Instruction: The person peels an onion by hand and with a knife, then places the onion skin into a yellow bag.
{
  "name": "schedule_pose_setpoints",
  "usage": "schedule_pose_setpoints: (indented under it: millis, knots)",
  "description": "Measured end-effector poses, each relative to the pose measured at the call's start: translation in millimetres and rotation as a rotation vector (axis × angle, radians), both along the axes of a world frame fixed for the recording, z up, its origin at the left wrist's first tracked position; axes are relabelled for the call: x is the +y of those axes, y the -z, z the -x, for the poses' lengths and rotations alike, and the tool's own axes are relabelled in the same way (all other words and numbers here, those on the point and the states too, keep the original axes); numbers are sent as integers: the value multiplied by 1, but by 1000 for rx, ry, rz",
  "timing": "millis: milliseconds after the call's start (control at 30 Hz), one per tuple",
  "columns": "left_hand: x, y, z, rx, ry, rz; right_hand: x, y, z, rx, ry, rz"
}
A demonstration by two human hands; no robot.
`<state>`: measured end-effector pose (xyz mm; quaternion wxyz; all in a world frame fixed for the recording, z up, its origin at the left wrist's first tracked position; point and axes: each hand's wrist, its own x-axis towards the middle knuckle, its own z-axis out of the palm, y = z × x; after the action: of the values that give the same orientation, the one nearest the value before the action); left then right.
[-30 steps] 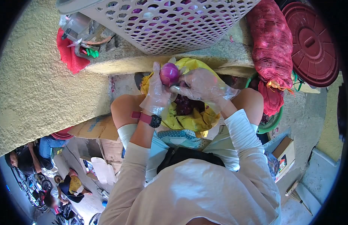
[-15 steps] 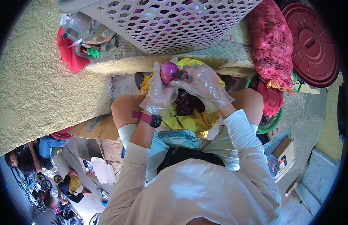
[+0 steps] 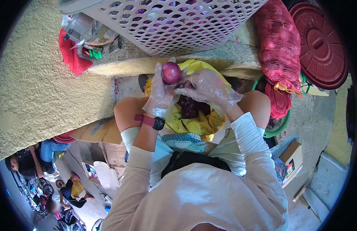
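A glossy red onion (image 3: 171,73) rests in the fingers of my left hand (image 3: 159,94), which wears a clear plastic glove. Close by on its right is my right hand (image 3: 207,86), gloved the same way, its fingers curled in a pinch. Dark purple onion skin (image 3: 187,84) shows between that thumb and fingers. Below both hands, between my knees, a yellow sack (image 3: 182,126) lies open. Dark purple skins (image 3: 191,107) fill its middle. The right fingertips are partly hidden by the glove's glare.
A pale perforated basket (image 3: 167,34) of onions stands on the ledge ahead. To the right are a red mesh sack (image 3: 278,46) of onions, a dark red lid (image 3: 319,44) and a green basket (image 3: 276,129). Cardboard (image 3: 97,131) lies left; people sit farther behind.
The right hand has drawn slightly away from the onion, with dark skin at its fingers. In the left hand, the onion has shifted a little left and shows more of its surface.
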<state>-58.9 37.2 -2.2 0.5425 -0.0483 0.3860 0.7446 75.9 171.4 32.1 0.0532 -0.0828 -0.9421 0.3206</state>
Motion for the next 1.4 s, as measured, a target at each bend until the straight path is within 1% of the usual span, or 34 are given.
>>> schedule_pose_setpoints:
  millis: [67, 100, 167, 200, 233, 267, 300, 367, 433, 467, 533, 633, 700, 767, 867, 933, 1067, 1200, 1267, 1367, 1400]
  knots:
    - [-1, -4, 2, -50, -20, 11, 2, -4, -1, -7, 12, -38]
    - [-2, -4, 2, -50, -21, 10, 2, -11, -1, 20, 30, 7]
    - [-4, -5, 4, -170, -49, -10, 1, -13, -2, 47, 48, 53]
    - [-3, 2, 7, -170, -50, -9, 0, -12, -2, 24, 69, -4]
    - [0, 13, 11, -156, -100, -21, 0, -11, -2, 0, 91, -61]
    - [0, 24, 14, -143, -151, -33, 0, -13, -2, 0, 91, -61]
    - [1, 21, 13, -143, -151, -34, 1, -17, -1, -47, 82, -91]
    - [-1, 14, 10, 11, -106, 12, 2, -20, -1, -94, 74, -122]
    - [0, -5, 4, 41, -77, 10, 5, -17, -2, 104, 71, -55]
    - [0, -11, 2, 71, -48, 11, 4, -15, -2, 103, 71, -55]
    - [1, -1, 5, 111, -60, 11, 2, -11, 0, 125, 207, -14]
    - [2, 5, 4, 178, -70, -12, 2, -14, 1, 85, 268, 33]
    - [1, 3, 2, 209, -68, -35, 0, -16, 2, 72, 262, 28]
    - [2, -2, 0, 106, -48, -78, -2, -17, 3, 58, 256, 22]
    - [3, -6, -3, 121, -40, -82, -4, -18, 4, 63, 260, 71]
    - [5, -7, -6, 107, -54, -87, -6, -17, 4, 93, 280, 155]
    - [9, -4, -8, 77, -113, -121, -5, -20, 6, 81, 298, 137]
    - [9, -4, -8, 46, -123, -140, -5, -19, 6, 71, 297, 122]
    - [10, -8, -11, 112, -166, -115, -5, -18, 6, 77, 289, 117]
    - [11, -2, -8, 163, -162, -94, -7, -29, 8, 7, 306, 190]
    - [12, -3, -8, 163, -161, -95, -8, -36, 8, -60, 313, 269]
